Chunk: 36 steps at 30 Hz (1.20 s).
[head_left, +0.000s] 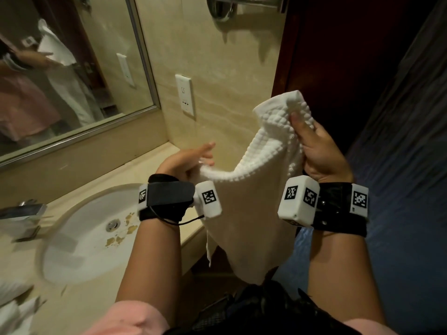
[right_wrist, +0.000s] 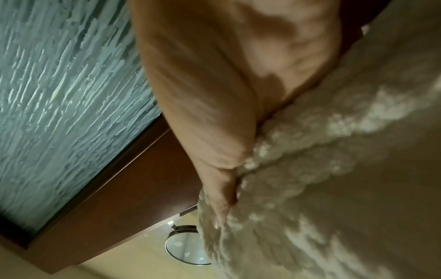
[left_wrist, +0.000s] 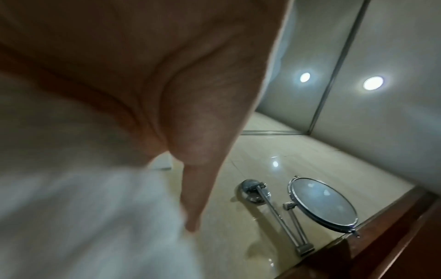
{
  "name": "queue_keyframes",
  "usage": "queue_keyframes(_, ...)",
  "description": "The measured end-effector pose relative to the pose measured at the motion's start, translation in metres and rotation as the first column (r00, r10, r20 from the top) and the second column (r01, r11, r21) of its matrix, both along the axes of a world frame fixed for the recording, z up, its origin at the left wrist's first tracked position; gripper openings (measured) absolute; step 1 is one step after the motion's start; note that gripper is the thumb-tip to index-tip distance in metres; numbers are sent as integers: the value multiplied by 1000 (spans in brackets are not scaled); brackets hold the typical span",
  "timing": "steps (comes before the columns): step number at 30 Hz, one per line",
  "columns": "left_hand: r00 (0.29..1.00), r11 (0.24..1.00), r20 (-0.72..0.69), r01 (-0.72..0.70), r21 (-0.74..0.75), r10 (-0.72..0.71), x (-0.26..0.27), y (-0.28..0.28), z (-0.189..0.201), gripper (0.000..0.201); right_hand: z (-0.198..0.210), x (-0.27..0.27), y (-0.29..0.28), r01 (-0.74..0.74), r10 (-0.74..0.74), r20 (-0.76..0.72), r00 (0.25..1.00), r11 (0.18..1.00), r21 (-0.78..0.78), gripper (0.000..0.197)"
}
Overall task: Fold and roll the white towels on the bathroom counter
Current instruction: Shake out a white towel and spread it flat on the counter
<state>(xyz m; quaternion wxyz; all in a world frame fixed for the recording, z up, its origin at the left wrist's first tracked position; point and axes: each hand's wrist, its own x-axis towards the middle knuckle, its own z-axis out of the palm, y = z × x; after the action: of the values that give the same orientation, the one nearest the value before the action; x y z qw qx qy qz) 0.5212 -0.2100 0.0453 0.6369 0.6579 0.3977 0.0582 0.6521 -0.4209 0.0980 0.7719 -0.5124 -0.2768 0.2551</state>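
A white waffle towel [head_left: 254, 201] hangs in the air in front of me, above the right end of the counter [head_left: 145, 165]. My right hand [head_left: 314, 146] grips its upper right corner, held high, with the thumb pressed on the cloth. My left hand [head_left: 193, 158] holds the upper left edge lower down, its fingers fairly straight and pointing away. The top edge sags between the two hands. In the left wrist view the towel [left_wrist: 95, 217] lies blurred against the palm [left_wrist: 167, 75]. The right wrist view shows my right hand's fingers [right_wrist: 214, 132] bunching the towel [right_wrist: 334, 169].
A white sink basin [head_left: 79, 238] with a chrome faucet [head_left: 21, 213] is set in the counter to the left. More white towels [head_left: 14, 308] lie at the lower left. A wall mirror [head_left: 72, 68], a socket [head_left: 185, 95], a round swing mirror [left_wrist: 324, 203] and a dark door [head_left: 338, 56] surround me.
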Motion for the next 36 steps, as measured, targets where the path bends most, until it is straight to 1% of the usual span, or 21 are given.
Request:
queue_keyframes(1,999,999,-14,30,-17,-31,2,-2,-5,66,0,-4,3,-20,20,13,1000,1000,-5,18)
queue_keyframes(3,991,988,-26,132,-85,-134,6,-11,-13,78,-1,-9,7,-54,54,29,998,998,-10,21)
queue_keyframes(6,958,929,-12,274,-250,-286,13,-24,-22,85,-3,-17,13,-81,81,16,997,997,7,19)
queue_keyframes(7,953,917,-15,288,-275,-304,17,-28,-25,96,-3,-19,13,-86,86,13,996,996,11,19)
queue_keyframes(9,948,915,-13,305,-263,-319,23,-35,-30,123,-2,-22,13,-99,99,9,995,995,18,19)
queue_keyframes(10,947,915,18,313,-254,-319,25,-39,-33,128,-2,-24,12,-100,100,5,995,995,20,19)
queue_keyframes(12,935,896,139,354,-269,-328,29,-43,-40,125,-3,-26,10,-104,104,-4,995,994,21,21)
queue_keyframes(14,901,890,309,384,-246,-303,32,-48,-45,123,-4,-28,7,-108,108,-5,994,994,3,27)
queue_keyframes(15,877,891,391,388,-236,-279,34,-49,-46,121,-4,-29,6,-107,107,-2,994,994,-10,30)
queue_keyframes(17,806,868,504,455,-197,-308,34,-53,-42,111,-6,-31,3,-88,88,-3,996,996,-25,31)
queue_keyframes(18,779,856,529,487,-173,-336,34,-53,-41,103,-6,-31,2,-82,82,-8,997,996,-26,29)
queue_keyframes(20,749,834,552,527,-164,-365,35,-52,-45,87,-6,-31,1,-76,75,-12,997,997,-22,27)
queue_keyframes(22,733,804,549,569,-173,-401,33,-48,-51,83,-4,-31,0,-64,64,-9,998,998,-12,27)
queue_keyframes(23,728,795,538,584,-162,-425,32,-46,-53,78,-3,-31,1,-62,62,-11,998,998,-4,28)
queue_keyframes(24,733,799,522,582,-149,-436,29,-43,-53,69,-3,-31,3,-65,65,-12,998,998,3,28)
queue_keyframes(26,755,831,482,549,-93,-445,22,-37,-49,44,-3,-31,6,-69,69,-11,998,998,11,29)
queue_keyframes(27,775,861,466,506,-53,-427,19,-31,-47,36,-4,-31,8,-71,71,-11,997,997,13,29)
queue_keyframes(29,821,931,460,363,38,-338,9,-17,-43,31,-5,-32,13,-81,81,-13,997,997,1,30)
queue_keyframes(31,852,975,475,196,101,-220,-2,-3,-37,23,-7,-33,19,-92,92,-10,996,995,-32,28)
queue_keyframes(33,862,985,490,54,162,-128,-13,7,-27,17,-11,-32,26,-95,95,-6,995,992,-82,24)
queue_keyframes(36,866,949,496,-98,300,-67,-29,17,-5,15,-20,-28,42,-109,116,26,993,974,-198,20)
